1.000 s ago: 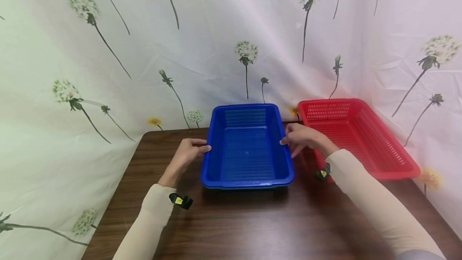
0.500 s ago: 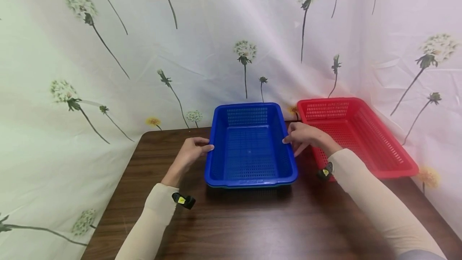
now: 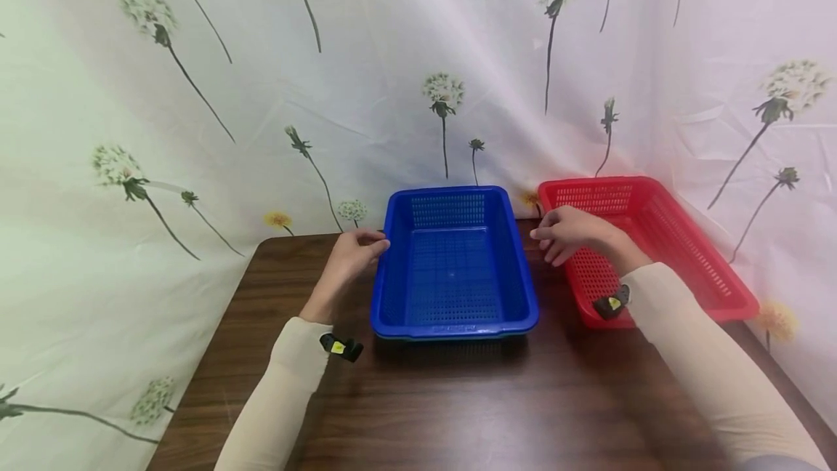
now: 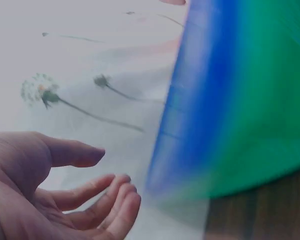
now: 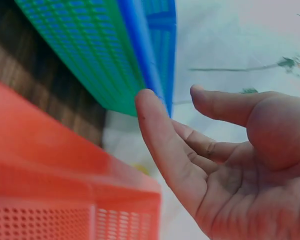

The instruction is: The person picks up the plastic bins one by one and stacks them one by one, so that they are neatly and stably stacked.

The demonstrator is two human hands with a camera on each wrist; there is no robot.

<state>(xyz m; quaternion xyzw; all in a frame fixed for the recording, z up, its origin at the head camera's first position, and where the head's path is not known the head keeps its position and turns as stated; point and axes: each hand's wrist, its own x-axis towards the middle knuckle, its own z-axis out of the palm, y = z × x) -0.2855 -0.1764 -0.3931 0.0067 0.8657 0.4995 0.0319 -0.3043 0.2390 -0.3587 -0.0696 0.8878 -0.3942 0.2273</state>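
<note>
A blue plastic basket (image 3: 454, 330) sits nested in a green basket (image 5: 77, 55), whose sides show below the blue rim in both wrist views. In the head view my left hand (image 3: 353, 259) is at the blue basket's left rim. The left wrist view shows its fingers loosely bent, thumb apart, with nothing between them and a small gap to the baskets. My right hand (image 3: 575, 231) hovers off the right rim, between the blue basket and a red basket (image 3: 709, 256), its fingers relaxed and holding nothing.
The baskets stand on a dark wood-grain table (image 3: 431, 405) toward its back edge. Behind and beside it hangs a white cloth (image 3: 386, 115) printed with dandelions. The red basket lies at the right, partly under the right forearm.
Both hands have let go of the blue basket's rim. The right hand moved up and to the right, the left slightly farther back. The baskets moved slightly right in view, then stayed still.
</note>
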